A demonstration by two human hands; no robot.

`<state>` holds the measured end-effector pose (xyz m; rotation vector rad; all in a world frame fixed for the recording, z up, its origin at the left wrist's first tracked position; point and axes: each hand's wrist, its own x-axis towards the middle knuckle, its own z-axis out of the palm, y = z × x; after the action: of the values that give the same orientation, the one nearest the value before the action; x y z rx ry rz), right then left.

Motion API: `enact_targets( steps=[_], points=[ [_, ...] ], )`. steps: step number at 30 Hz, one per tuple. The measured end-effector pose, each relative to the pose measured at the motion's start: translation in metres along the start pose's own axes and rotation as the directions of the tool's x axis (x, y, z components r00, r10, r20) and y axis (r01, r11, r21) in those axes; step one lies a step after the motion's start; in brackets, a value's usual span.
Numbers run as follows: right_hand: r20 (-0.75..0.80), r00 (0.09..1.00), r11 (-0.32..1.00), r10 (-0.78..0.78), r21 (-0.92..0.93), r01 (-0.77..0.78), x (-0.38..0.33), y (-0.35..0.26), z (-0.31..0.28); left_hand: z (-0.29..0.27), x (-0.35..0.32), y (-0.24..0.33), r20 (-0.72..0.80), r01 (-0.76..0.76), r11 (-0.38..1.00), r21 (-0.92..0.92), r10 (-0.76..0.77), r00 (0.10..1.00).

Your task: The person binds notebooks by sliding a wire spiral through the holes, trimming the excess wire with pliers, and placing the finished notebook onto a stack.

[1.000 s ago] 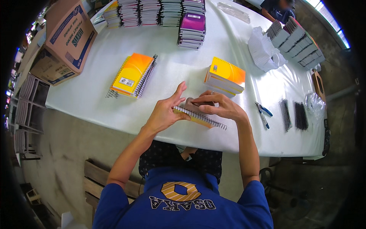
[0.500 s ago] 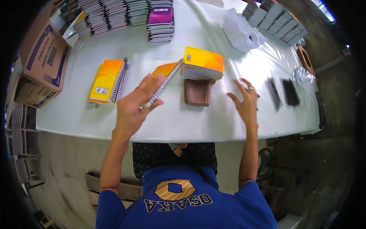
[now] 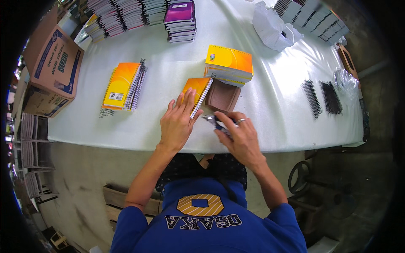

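1. The right hand [image 3: 241, 137] is closed around small blue-handled pliers [image 3: 216, 123] at the near table edge.
2. The left hand [image 3: 177, 122] lies flat and open on an orange spiral notebook [image 3: 196, 93], pressing it beside its wire end.
3. Further left, finished bound notebooks [image 3: 123, 86] are piled; I judge this one nearly done.
4. An unbound orange stack [image 3: 229, 64] and loose black spirals [image 3: 320, 97] remain.

My bindery workshop: notebook stacks [image 3: 143, 10], loose spiral coils [image 3: 321, 97], cardboard carton [image 3: 52, 67], white-covered worktable [image 3: 274, 122].
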<state>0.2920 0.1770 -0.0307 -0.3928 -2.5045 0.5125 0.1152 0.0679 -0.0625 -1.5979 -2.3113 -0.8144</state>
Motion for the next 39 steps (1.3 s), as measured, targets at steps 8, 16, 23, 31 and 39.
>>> enact_targets(
  steps=[8,16,23,31,39],
  points=[
    [0.03,0.996,0.994,-0.087,-0.069,0.089,0.014,-0.006,0.008,-0.004,0.002,0.005,-0.015,0.067,0.994,-0.085,-0.068,0.998],
    [0.339,0.939,0.913,-0.058,0.399,-0.087,0.038,0.015,-0.023,-0.036,0.007,-0.006,-0.114,-0.021,0.994,0.106,0.033,0.993],
    [0.0,0.877,0.834,0.48,-0.312,-0.456,0.015,0.119,-0.065,-0.131,0.037,-0.096,0.005,0.108,0.507,-0.855,-0.2,0.98],
    [0.01,0.995,0.455,0.096,0.889,-0.053,0.123,-0.027,0.041,-0.11,0.041,-0.152,0.092,0.09,-0.025,-0.996,-0.091,0.992],
    [-0.389,0.905,0.643,-0.171,0.652,0.401,0.192,-0.102,0.102,-0.149,0.053,-0.196,0.111,0.196,0.19,-0.962,-0.385,0.916]
  ],
)
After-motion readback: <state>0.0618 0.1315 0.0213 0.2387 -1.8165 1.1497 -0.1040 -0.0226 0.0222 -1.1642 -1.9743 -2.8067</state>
